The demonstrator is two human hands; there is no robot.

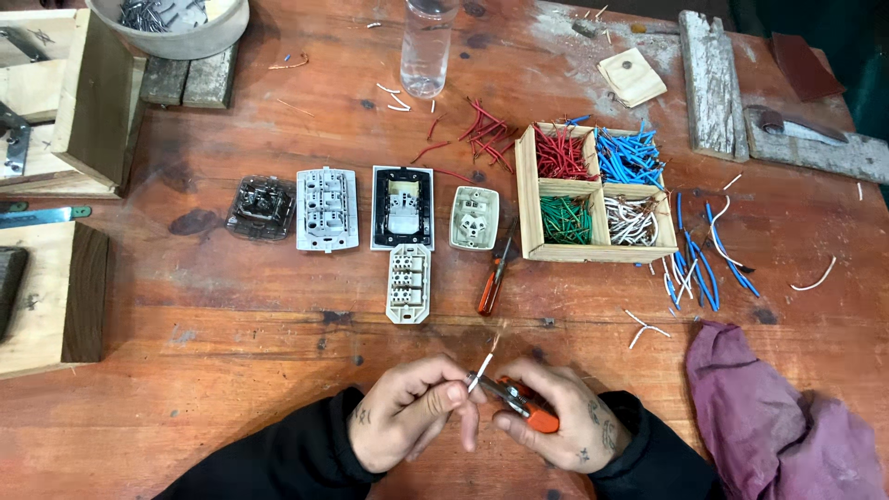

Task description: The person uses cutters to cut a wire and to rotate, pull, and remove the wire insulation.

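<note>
On the wooden table (231,370), below the tray (597,194) of coloured wires, the right hand (556,417) is clenched round orange-handled pliers (519,400) while the left hand's (407,417) fingers (454,393) pinch a short white wire (482,370).

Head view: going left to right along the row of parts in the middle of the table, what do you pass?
Clear dark cover → grey switch plate → black-framed switch → small white socket → orange-handled screwdriver → wooden wire box → loose blue and white wires.
</note>
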